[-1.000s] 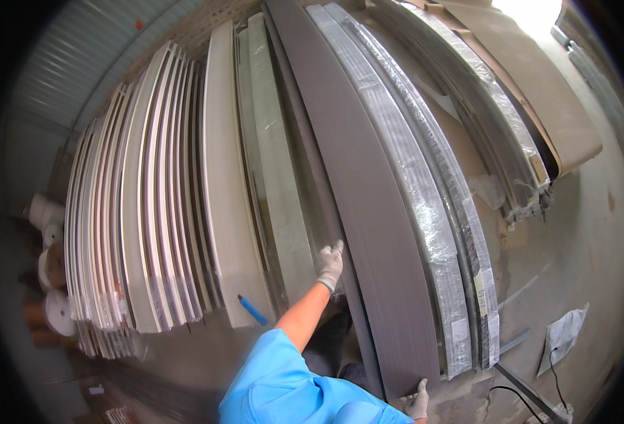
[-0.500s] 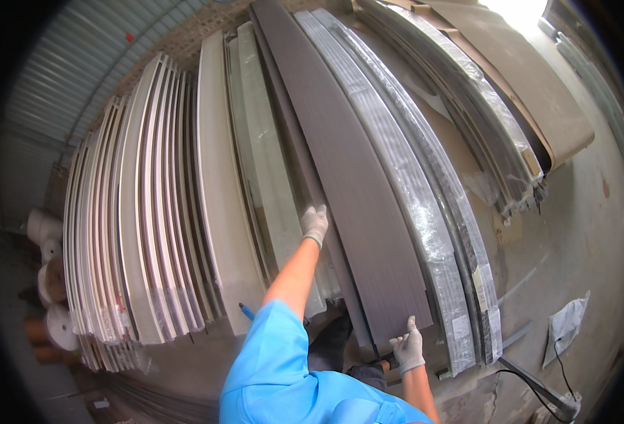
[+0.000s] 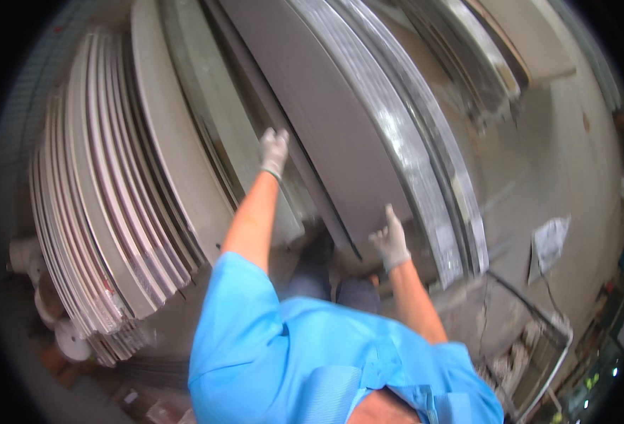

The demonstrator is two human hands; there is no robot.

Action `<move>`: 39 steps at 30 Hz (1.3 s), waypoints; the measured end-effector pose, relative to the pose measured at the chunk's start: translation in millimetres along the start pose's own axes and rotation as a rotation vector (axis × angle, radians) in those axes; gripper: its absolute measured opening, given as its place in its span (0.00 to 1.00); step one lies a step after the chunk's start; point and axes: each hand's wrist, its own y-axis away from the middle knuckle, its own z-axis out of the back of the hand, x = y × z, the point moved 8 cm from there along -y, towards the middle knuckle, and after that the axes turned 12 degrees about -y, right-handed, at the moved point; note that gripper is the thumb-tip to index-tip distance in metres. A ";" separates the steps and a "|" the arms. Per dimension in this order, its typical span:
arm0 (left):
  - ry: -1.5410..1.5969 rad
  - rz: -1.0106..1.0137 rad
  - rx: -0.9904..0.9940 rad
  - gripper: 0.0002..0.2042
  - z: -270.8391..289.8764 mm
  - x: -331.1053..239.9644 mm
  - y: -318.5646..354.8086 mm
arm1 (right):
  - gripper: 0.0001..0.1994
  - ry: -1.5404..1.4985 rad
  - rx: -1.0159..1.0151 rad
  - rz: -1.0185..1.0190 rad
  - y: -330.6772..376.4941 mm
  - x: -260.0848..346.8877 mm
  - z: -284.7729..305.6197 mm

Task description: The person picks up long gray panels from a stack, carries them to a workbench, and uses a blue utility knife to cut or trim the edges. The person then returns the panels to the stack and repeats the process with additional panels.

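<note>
A long, wide grey-brown panel (image 3: 319, 113) stretches away in front of me, with a narrow brown strip (image 3: 306, 159) along its left side and a dark gap between them. My left hand (image 3: 274, 152), in a whitish glove, is closed with bent fingers at the strip's left edge; its fingertips are partly hidden. My right hand (image 3: 391, 242), gloved too, is closed round the wide panel's near end by its right corner, one digit lying up on the face. Its other fingers are blurred and partly under the edge.
Film-wrapped panels (image 3: 425, 205) lie close on the right. Pale panels (image 3: 174, 120) and a row of upright boards (image 3: 107, 184) stand left. Farther right is another wrapped stack (image 3: 481, 56). A white sheet (image 3: 549, 247) and a metal bar (image 3: 538, 314) are at the right.
The view has tipped down towards my body, so the panels and both hands appear higher and farther left. Both hands stay at the panel edges.
</note>
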 end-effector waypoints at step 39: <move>1.089 -0.424 0.006 0.23 304.7 -84.0 461.3 | 0.55 0.270 0.177 -0.132 -32.7 -0.3 -11.2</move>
